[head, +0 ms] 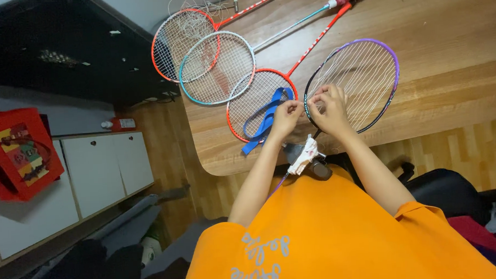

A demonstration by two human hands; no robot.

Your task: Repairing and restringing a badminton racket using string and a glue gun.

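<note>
A badminton racket with a purple and black frame [386, 52] lies with its head on the wooden table [450, 47], its handle pointing toward my body. My right hand [329, 109] rests on the strings at the lower left of that head, fingers pinched on a string. My left hand [286, 116] is just beside it, fingers closed on the same thin white string at the frame's edge. A white cloth-wrapped grip [304, 156] sits below my wrists, against my orange shirt.
Three more rackets lie left of it: an orange one [170, 25], a teal and white one [186, 75] and an orange one [233, 126] with a blue strap [266, 119] over it. Loose string lies at the table's back. White cabinets [93, 174] and a red bag [20, 149] stand left.
</note>
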